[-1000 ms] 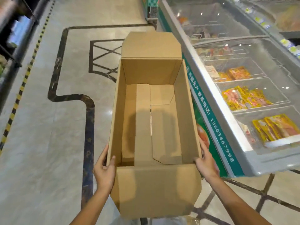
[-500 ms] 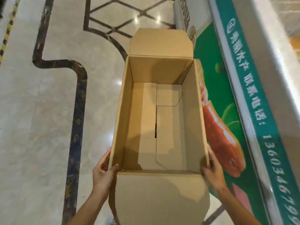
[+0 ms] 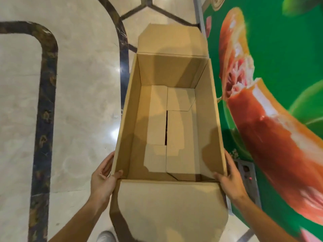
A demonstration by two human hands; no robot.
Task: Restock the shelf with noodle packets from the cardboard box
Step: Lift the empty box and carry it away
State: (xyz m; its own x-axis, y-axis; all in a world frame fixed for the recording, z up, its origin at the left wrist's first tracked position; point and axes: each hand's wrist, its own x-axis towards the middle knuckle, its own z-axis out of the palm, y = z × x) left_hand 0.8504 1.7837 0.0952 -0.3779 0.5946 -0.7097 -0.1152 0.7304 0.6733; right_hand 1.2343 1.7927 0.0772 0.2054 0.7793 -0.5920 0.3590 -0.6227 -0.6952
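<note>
We hold the cardboard box (image 3: 172, 126) with both hands, and it fills the middle of our view. Our left hand (image 3: 103, 179) is at about 8 o'clock, with its thumb hooked over the near corner and its fingers pressed flat on the outside wall. Our right hand (image 3: 230, 180) is at about 4 o'clock and grips the other near corner the same way. The hands are far apart, one on each side, both clamped on the box. The box is open, with one flap (image 3: 172, 40) sticking out at 12 o'clock and one flap (image 3: 168, 210) hanging toward us at 6 o'clock. We see no noodle packets inside, only the folded bottom. So we think the box is very light now. The walls are stiff but can bend if we squeeze hard. Holding it by the two near corners looks like a good way. The shiny floor (image 3: 78, 102) is at 9 o'clock and a big green picture wall (image 3: 279, 58) is at 2 o'clock.
</note>
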